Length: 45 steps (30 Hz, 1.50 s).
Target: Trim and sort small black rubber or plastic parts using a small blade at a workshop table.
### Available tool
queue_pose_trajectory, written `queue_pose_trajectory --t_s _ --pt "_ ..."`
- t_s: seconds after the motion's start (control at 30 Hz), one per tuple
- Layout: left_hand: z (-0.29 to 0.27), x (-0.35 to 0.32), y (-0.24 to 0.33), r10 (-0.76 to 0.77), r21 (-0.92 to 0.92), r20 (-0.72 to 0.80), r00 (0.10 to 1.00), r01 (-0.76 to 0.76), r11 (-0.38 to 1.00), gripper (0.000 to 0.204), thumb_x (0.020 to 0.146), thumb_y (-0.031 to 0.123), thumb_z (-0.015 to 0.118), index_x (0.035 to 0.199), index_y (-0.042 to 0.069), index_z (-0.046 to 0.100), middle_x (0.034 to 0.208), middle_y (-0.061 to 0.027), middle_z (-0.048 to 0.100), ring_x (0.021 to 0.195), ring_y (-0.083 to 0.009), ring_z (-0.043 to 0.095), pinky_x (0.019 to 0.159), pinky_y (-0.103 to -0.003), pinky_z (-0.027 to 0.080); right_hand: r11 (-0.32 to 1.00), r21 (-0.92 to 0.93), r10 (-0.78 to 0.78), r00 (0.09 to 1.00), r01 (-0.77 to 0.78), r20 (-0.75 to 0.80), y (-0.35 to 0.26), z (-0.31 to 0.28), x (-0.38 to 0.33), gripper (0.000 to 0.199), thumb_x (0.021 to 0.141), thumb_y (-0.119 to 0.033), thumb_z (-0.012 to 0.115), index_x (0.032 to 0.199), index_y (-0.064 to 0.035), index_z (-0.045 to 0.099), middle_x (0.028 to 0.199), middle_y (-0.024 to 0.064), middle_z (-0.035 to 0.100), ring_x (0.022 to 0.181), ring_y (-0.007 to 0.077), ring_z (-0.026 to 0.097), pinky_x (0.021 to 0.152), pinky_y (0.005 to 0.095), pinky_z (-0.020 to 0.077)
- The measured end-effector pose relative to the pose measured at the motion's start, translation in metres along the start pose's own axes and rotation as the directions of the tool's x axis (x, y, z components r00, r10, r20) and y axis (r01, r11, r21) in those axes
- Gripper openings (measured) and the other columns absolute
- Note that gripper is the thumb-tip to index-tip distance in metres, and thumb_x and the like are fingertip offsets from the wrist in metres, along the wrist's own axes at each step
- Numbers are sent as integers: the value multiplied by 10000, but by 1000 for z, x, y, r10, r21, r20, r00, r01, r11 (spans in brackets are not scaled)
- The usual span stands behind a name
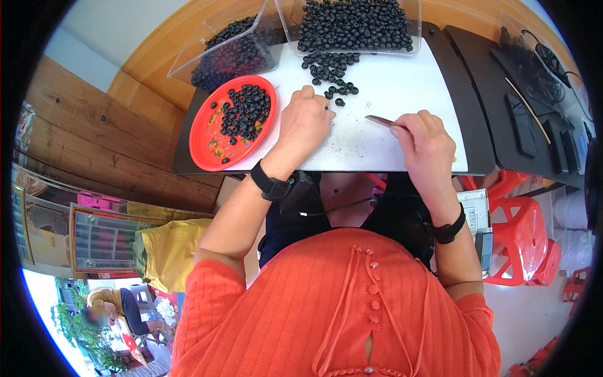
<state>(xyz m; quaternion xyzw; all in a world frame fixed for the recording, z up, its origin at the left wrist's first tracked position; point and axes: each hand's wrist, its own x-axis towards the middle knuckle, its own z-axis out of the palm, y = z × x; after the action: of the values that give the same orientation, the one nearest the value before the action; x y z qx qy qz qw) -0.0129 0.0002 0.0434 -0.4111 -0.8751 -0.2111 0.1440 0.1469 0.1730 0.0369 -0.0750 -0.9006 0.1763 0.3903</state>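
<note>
My left hand (304, 122) rests knuckles-up on the white cutting board (389, 81), fingers curled at the edge of a loose cluster of small dark round fruits (330, 66); whether it pinches one is hidden. My right hand (424, 141) grips a small knife (380, 120), its blade pointing left toward my left hand. A red round plate (204, 135) with several dark fruits and green bits sits left of my left hand. Both wrists wear black bands.
Two clear plastic tubs hold many dark fruits: one at the back centre (355, 25), one tilted at the back left (232, 53). Black trays and devices (534, 100) lie to the right. Red plastic stools (524, 242) stand at the lower right. A person (116, 308) bends far lower left.
</note>
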Motion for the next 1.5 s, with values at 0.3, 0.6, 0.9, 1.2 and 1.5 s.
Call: queue_pose_trajectory --t_s 0.3,0.6,0.9,1.2,1.5 --pt "-2 -5 -1 75 -74 -57 996 -79 994 121 806 27 639 904 7 707 895 -158 591 915 -340 608 771 -437 498 997 -78 -12 999 14 33 -4 2 0 130 791 -190 734 806 -91 650 791 50 580 788 252 583 658 379 502" --pt "0 -15 15 251 57 -49 967 -248 967 112 758 23 708 855 19 653 823 -138 558 879 -338 592 734 -426 488 978 -177 -103 993 112 59 -1 20 -5 150 837 -224 706 813 -91 641 777 56 593 788 257 599 651 376 498" --pt "-11 -18 5 -173 -852 418 892 451 268 219 970 102 594 1111 -49 665 940 -91 661 776 -168 621 615 -299 501 988 100 113 993 -116 44 -14 11 3 225 912 -292 659 841 -79 636 753 95 648 701 279 656 605 413 501" --pt "0 -22 9 -18 -897 406 914 395 -200 301 978 80 566 1224 -88 606 983 -188 652 803 -223 635 575 -297 516 978 142 140 983 -156 116 -17 14 0 261 934 -304 636 819 -70 621 731 110 662 644 298 665 567 411 492" --pt "4 -26 10 -9 -924 325 946 316 -214 308 970 55 566 1244 -80 601 981 -183 645 807 -232 633 638 -293 530 972 137 169 974 -190 148 -18 12 0 326 954 -333 601 777 -59 600 672 124 645 572 322 639 531 428 470"
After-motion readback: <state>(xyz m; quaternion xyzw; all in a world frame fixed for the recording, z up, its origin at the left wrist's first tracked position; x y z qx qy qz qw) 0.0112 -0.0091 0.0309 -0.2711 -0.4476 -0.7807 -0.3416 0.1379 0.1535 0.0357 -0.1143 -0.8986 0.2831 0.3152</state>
